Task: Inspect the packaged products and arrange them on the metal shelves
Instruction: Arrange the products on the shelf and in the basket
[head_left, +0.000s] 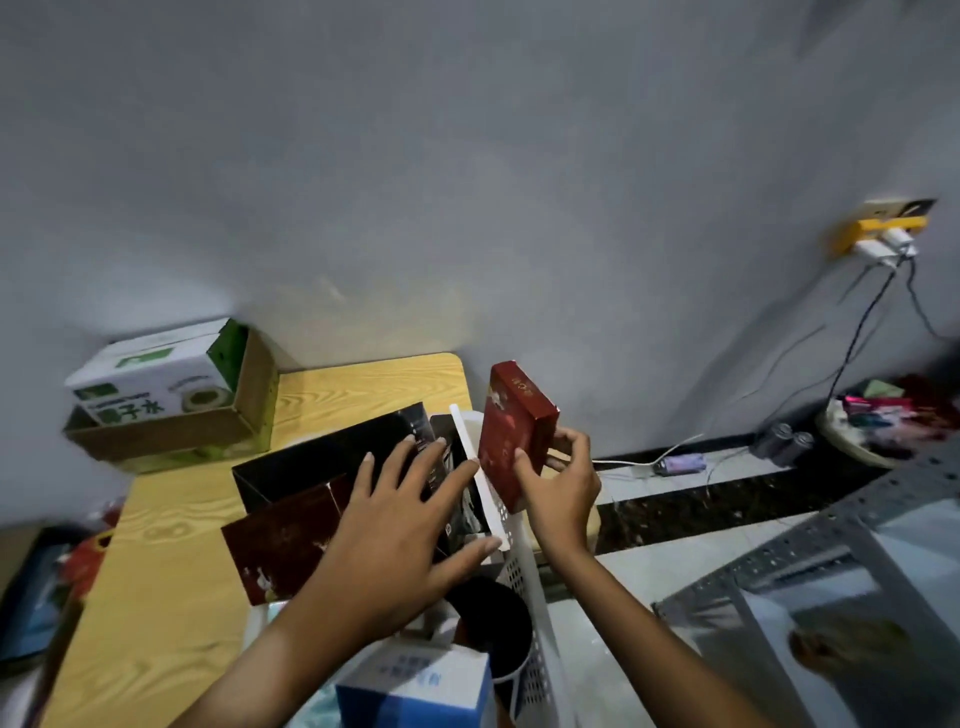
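I am holding a dark red rectangular cardboard box (514, 436) upright in my right hand (558, 486), grip pinching its lower end just right of the white perforated plastic basket (524, 577), presumably for inspection (print too blurred to read). My left hand (395, 525) is spreading flat over the basket's dark boxes.

The room is dim and a bit grey. The wall (467, 156) looks soft and grainy. Near the picture's edges things bend and smear. The cardboard box (171, 395) left of the wall is blurry. The metal shelf (831, 561) below right shines faintly.
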